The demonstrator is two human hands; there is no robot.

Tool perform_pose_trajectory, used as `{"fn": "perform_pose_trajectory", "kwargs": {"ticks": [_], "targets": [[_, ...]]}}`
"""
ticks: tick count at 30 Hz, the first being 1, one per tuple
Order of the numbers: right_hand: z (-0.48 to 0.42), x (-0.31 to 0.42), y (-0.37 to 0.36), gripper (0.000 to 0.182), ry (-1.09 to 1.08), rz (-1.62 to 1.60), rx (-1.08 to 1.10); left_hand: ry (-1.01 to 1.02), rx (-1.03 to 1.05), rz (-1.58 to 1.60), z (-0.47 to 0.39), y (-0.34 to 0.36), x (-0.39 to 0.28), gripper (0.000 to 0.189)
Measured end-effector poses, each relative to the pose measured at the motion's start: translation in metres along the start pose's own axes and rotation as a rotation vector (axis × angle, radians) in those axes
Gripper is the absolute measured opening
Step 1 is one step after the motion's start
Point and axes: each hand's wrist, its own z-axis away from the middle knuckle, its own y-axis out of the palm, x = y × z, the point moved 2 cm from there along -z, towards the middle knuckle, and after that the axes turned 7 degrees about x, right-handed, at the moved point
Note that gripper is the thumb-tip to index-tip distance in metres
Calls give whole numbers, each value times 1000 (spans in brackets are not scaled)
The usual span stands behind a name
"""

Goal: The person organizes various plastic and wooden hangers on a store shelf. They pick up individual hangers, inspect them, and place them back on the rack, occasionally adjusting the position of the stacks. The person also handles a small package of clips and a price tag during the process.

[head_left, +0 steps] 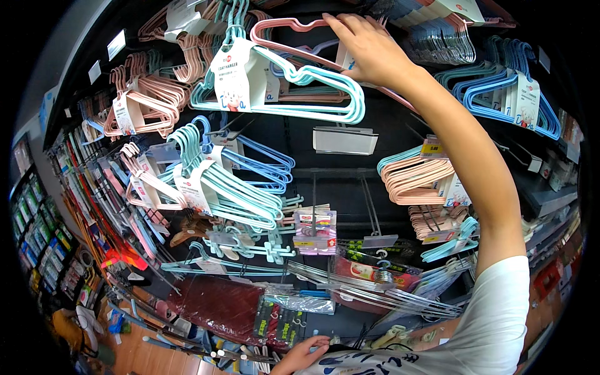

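Overhead, my right hand (368,44) reaches up to a pack of pink coat hangers (290,47), its fingers over the top by the paper label; whether they grip it is unclear. Just left of it hangs a pack of mint-green coat hangers (328,91) with a white printed card sleeve (233,77). Low in the view, my left hand (304,354) is near my body with its fingers curled, and nothing shows in it. Further mint-green hangers (239,192) hang at middle left, with blue ones (267,159) behind them.
Peach hangers (415,183) hang at middle right, blue hangers (511,101) at upper right and pink ones (145,110) at upper left. Bare metal display hooks (368,201) stick out in the centre below a blank label holder (345,140). Metal hangers (375,288) and dark red packaging (220,304) lie lower down.
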Motion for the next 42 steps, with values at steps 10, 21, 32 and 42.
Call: {"fn": "perform_pose_trajectory", "kwargs": {"ticks": [10,21,32,42], "targets": [[1,-1,-3,98,-44,9,94,10,81,-40,-4,-4,9,35],[10,3,-21,82,-96,2,133,56,62,-33,5,-6,14,36],[5,44,-8,81,-141,47,180,64,105,-40,1,-8,19,36],[3,41,-5,63,-214,-9,167,43,41,24,15,-10,30,39]]}}
